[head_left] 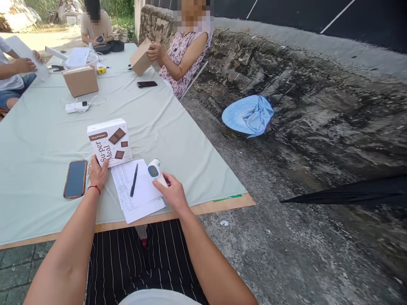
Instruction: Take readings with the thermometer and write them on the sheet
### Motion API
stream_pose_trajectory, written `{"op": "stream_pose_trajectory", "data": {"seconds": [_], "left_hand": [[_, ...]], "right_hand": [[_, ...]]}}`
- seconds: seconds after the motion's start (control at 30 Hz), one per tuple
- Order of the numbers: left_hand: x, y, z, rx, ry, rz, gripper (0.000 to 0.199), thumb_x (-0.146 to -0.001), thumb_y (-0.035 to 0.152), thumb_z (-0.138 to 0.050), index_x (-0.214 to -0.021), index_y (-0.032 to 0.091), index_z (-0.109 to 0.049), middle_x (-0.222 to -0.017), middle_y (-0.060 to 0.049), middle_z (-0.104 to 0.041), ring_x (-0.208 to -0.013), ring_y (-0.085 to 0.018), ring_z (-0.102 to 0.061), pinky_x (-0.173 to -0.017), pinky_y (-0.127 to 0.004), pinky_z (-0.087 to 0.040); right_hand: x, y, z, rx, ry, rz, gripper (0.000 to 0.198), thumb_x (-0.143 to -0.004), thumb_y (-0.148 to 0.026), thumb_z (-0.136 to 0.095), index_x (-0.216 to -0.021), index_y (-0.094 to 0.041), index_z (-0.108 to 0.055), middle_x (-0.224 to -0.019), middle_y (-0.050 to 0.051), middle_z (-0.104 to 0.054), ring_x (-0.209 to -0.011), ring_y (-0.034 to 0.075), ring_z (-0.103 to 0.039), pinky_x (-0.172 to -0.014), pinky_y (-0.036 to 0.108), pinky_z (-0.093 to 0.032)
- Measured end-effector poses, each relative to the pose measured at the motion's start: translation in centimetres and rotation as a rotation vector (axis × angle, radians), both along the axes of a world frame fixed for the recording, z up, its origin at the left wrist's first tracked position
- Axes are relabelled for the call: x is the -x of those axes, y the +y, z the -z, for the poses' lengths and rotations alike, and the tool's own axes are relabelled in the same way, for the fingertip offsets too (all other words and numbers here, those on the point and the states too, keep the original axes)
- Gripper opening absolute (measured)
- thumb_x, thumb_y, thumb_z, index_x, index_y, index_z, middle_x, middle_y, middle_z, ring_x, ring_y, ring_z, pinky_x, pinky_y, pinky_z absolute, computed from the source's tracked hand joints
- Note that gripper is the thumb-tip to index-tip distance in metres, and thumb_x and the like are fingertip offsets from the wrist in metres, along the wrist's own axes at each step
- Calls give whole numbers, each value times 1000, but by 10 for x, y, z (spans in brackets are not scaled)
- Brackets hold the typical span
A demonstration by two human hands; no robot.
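My left hand (98,173) is closed on the lower left corner of a white box (109,143) with brown bars printed on it, which stands on the cloth-covered table. In my right hand (173,192) is a white infrared thermometer (154,169), its handle gripped and its blue-rimmed screen facing me. Between my hands lie printed sheets of paper (149,190) with a black pen (134,180) on top. A smartphone (75,178) in a brown case rests left of my left hand.
Farther up the table (152,123) are a white corded device (76,106), a cardboard box (80,81), a dark phone (147,84) and a yellow tape measure (101,70). One person holds another cardboard box (141,58); two more people sit beyond. A blue hat (248,115) lies beside the stone wall.
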State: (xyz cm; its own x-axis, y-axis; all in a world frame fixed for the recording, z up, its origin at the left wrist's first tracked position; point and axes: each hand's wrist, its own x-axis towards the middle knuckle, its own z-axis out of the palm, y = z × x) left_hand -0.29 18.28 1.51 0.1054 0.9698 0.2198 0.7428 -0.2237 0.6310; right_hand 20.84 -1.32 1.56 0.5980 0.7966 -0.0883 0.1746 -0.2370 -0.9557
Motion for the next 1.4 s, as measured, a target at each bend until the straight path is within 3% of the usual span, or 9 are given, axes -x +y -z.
{"op": "stream_pose_trajectory", "data": {"seconds": [0.2, 0.37, 0.5, 0.63, 0.73, 0.87, 1.03, 1.13, 1.4], "left_hand": [[-2, -4, 3, 19, 8, 24, 62, -89, 49, -49, -141, 16, -40, -136, -16, -56, -128, -34, -49, -109, -50, -37], [-3, -7, 5, 21, 26, 61, 60, -90, 49, -51, -139, 18, -41, -130, -15, -60, -124, -32, -52, -107, -49, -37], [-4, -9, 5, 28, 52, 91, 56, -91, 47, -50, -139, 19, -41, -129, -14, -60, -123, -33, -51, -107, -50, -36], [-4, -10, 5, 27, 75, 122, 52, -91, 44, -49, -138, 21, -43, -126, -12, -62, -122, -33, -52, -106, -49, -36], [-6, -11, 4, 66, 97, 116, 73, -79, 45, -68, -141, 23, -38, -133, -13, -56, -129, -35, -47, -110, -50, -33], [-12, -15, 2, 116, 103, 93, 112, -56, 43, -87, -147, 21, -27, -143, -16, -47, -137, -37, -38, -117, -52, -24], [-16, -17, 4, 135, 109, 109, 126, -50, 42, -92, -151, 20, -19, -144, -18, -46, -141, -39, -34, -120, -52, -19], [-16, -17, 6, 130, 121, 120, 128, -51, 42, -92, -152, 20, -16, -143, -18, -46, -141, -38, -34, -120, -52, -18], [-16, -16, 6, 114, 120, 121, 125, -51, 43, -92, -152, 22, -20, -143, -16, -46, -139, -39, -35, -119, -52, -21]], "right_hand": [[-37, 17, 34, 348, -608, 29, 39, -79, -41, -64, -111, -18, -66, -102, 13, -61, -97, 29, -56, -79, 38, -44], [-28, 21, 37, 177, -875, 102, 48, -83, -33, -62, -127, -15, -58, -114, 18, -55, -105, 32, -48, -86, 44, -40], [-2, 40, 35, -1, -938, -184, 35, -90, -22, -52, -122, -22, -64, -108, 14, -56, -99, 27, -48, -84, 40, -39], [9, 66, 36, 14, -938, -421, 37, -90, -11, -48, -114, -26, -71, -99, 11, -58, -90, 24, -48, -77, 36, -37], [0, 73, 34, -6, -956, -544, 27, -90, -14, -52, -98, -26, -75, -92, 10, -58, -88, 23, -49, -76, 35, -37], [-11, 60, 26, -141, -800, -627, 17, -90, -19, -50, -93, -21, -66, -87, 7, -60, -83, 21, -52, -78, 34, -40], [11, 43, 22, -234, -119, -283, 13, -83, -36, -52, -84, -23, -49, -65, -3, -51, -60, 15, -49, -63, 30, -42], [32, 43, 25, -186, 137, -226, 13, -74, -36, -52, -80, -24, -49, -54, -7, -47, -51, 13, -45, -57, 29, -39], [50, 43, 28, -117, 23, -204, 14, -66, -38, -53, -69, -24, -56, -64, -1, -56, -63, 15, -50, -65, 31, -44]]}}
